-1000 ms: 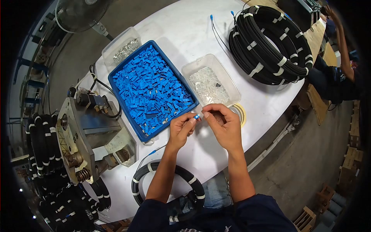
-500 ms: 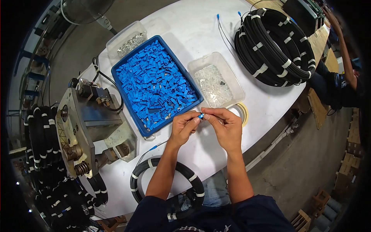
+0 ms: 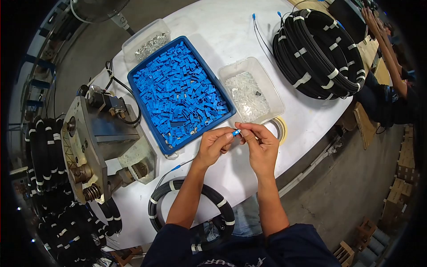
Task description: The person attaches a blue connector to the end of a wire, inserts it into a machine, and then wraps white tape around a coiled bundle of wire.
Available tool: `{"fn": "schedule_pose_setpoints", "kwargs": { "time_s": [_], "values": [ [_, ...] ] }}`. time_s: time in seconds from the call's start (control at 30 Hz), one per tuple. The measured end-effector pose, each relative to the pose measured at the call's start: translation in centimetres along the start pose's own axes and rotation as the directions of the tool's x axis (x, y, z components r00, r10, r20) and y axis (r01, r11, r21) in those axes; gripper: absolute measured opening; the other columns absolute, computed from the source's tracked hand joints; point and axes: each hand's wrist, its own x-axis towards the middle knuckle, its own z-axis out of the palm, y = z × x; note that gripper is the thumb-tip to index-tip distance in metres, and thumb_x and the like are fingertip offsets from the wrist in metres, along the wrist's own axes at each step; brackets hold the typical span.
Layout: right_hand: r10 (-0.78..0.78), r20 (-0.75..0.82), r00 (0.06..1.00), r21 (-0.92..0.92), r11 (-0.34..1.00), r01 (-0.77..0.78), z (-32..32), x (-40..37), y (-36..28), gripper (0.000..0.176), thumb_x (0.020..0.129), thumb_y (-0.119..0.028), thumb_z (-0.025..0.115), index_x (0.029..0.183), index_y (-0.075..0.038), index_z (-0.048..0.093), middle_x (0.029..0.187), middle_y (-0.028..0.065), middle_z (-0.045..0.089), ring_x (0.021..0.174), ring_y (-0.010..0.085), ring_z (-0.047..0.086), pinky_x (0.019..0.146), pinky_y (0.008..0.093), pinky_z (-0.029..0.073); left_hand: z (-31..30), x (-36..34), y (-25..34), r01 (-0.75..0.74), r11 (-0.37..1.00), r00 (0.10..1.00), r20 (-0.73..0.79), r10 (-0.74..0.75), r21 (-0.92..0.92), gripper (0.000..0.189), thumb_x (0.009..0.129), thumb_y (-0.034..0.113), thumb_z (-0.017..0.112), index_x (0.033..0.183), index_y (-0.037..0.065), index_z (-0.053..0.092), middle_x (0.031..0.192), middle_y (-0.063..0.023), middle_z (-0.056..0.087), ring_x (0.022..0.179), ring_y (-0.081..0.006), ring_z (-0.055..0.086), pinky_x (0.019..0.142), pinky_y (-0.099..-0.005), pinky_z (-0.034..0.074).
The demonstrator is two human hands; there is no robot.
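One blue tray (image 3: 146, 116) holds blue clips (image 3: 180, 89); clear tub (image 3: 272, 89) holds translucent pieces (image 3: 247, 95).

On the table (image 3: 209, 31), the tray of connector housings (image 3: 178, 95) lies in the middle. Behind it to the left sits a tub of metal parts (image 3: 147, 42); just beside its right edge, a tub of plastic pieces (image 3: 251, 91). Further right lies a stack of cable coils (image 3: 318, 53). A tape roll (image 3: 281, 129) lies in front of the plastic-pieces tub. A press fixture (image 3: 102, 142) stands left of the tray. A single cable coil (image 3: 191, 209) rests at the near edge. The left hand (image 3: 213, 144) and right hand (image 3: 260, 147) meet just in front of the tray, a small connector (image 3: 236, 132) between them.
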Motion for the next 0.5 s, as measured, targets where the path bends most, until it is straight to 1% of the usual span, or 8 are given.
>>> {"fn": "schedule_pose_setpoints", "kwargs": {
  "time_s": [0.13, 0.2, 0.3, 0.5],
  "values": [
    [-0.01, 0.007, 1.0, 0.025, 1.0, 0.01, 0.14, -0.05, 0.1, 0.016, 0.094, -0.007, 0.061, 0.106, 0.003, 0.066, 0.104, 0.012, 0.071, 0.078, 0.0093, 0.061, 0.067, 0.0216, 0.049, 0.14, -0.03, 0.09, 0.026, 0.999, 1.0, -0.009, -0.026, -0.031, 0.029, 0.1, 0.018, 0.05, 0.111, -0.005, 0.064, 0.065, 0.0056, 0.042, 0.053, -0.0022, 0.031, 0.046, -0.0207, 0.023],
    [-0.016, -0.004, 1.0, 0.045, 0.999, 0.016, 0.38, -0.2, 0.12, 0.016, 0.095, -0.007, 0.061, 0.106, 0.003, 0.066, 0.105, 0.012, 0.071, 0.078, 0.0093, 0.06, 0.066, 0.0217, 0.049, 0.06, -0.09, 0.1, 0.038, 0.999, 0.999, 0.032, -0.037, -0.036, 0.029, 0.1, 0.018, 0.049, 0.11, -0.005, 0.064, 0.066, 0.0054, 0.041, 0.053, -0.0023, 0.031, 0.046, -0.0206, 0.023],
    [0.011, -0.042, 0.999, 0.036, 0.999, -0.009, 0.62, -0.37, -0.06, 0.017, 0.095, -0.008, 0.061, 0.107, 0.002, 0.065, 0.106, 0.0115, 0.07, 0.079, 0.0094, 0.06, 0.065, 0.0219, 0.049, 0.06, -0.11, 0.25, 0.022, 0.999, 0.998, 0.054, -0.02, -0.038, 0.029, 0.101, 0.018, 0.049, 0.109, -0.005, 0.064, 0.067, 0.0056, 0.041, 0.053, -0.0023, 0.031, 0.047, -0.0206, 0.023],
    [-0.016, -0.035, 0.999, 0.022, 1.0, 0.016, 0.69, -0.35, 0.21, 0.016, 0.095, -0.008, 0.06, 0.106, 0.002, 0.066, 0.105, 0.0115, 0.07, 0.079, 0.0095, 0.061, 0.065, 0.0219, 0.049, 0.12, -0.18, 0.25, 0.025, 0.999, 0.999, 0.028, -0.024, -0.03, 0.029, 0.101, 0.019, 0.049, 0.108, -0.005, 0.064, 0.067, 0.0051, 0.042, 0.053, -0.0024, 0.032, 0.047, -0.0208, 0.024]
  ]
}}
